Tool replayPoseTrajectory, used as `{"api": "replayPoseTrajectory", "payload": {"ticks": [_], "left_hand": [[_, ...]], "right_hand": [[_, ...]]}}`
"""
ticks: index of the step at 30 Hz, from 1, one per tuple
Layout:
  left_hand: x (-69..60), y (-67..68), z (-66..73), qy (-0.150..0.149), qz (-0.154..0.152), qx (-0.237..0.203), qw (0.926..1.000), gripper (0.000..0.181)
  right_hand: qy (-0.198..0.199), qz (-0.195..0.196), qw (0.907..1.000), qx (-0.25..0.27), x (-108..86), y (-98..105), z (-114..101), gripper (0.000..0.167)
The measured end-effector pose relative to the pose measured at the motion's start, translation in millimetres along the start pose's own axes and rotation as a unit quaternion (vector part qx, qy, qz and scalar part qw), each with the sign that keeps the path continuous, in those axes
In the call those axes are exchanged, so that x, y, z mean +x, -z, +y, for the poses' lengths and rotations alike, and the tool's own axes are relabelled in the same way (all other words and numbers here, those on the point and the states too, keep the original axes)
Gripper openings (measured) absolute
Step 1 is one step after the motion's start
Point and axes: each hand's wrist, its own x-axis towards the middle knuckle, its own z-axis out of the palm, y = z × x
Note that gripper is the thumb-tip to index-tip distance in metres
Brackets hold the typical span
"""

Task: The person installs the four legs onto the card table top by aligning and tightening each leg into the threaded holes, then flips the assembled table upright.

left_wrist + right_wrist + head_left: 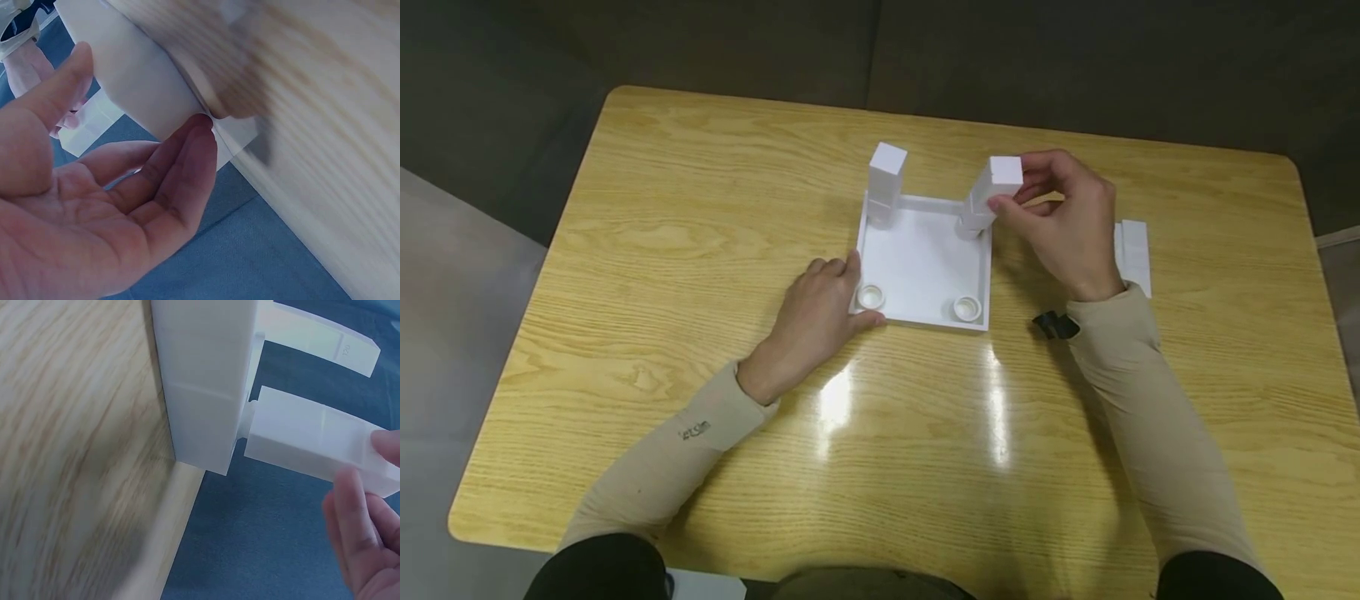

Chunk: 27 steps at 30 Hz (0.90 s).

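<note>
A shallow white square tray (925, 262) lies on the table, with round white sockets at its two near corners. My left hand (816, 312) holds the tray's left near corner between thumb and fingers; in the left wrist view the fingertips of the left hand (125, 206) touch the tray's side (137, 75). At the far right corner stands a white square leg (996, 187), its upper part pinched by my right hand (1067, 217). In the right wrist view the right hand (369, 519) grips that leg (312, 434). Another white leg (886, 183) stands upright at the far left corner.
White flat pieces (1137, 254) lie on the table (647, 333) to the right, partly behind my right wrist. A small black object (1055, 325) is beside the right sleeve cuff. Dark partitions stand beyond the table's far edge.
</note>
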Motion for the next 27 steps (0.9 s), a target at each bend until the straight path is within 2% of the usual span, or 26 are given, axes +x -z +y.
{"api": "replayPoseTrajectory", "payload": {"ticks": [5, 14, 27], "left_hand": [[-0.3, 0.1, -0.1, 0.005, -0.004, -0.002, 1.0000, 0.093], [-0.5, 1.5, 0.5, 0.014, -0.010, -0.010, 0.9998, 0.094], [-0.5, 1.1, 0.2, 0.017, -0.012, -0.006, 0.9998, 0.095]], "right_hand": [[0.022, 0.002, 0.9997, -0.001, -0.1, -1.2, 2.3, 0.036], [0.012, 0.002, 0.9999, 0.007, -0.4, -5.3, 2.5, 0.036], [0.041, -0.010, 0.9991, -0.001, 0.3, -9.5, 5.5, 0.049]]}}
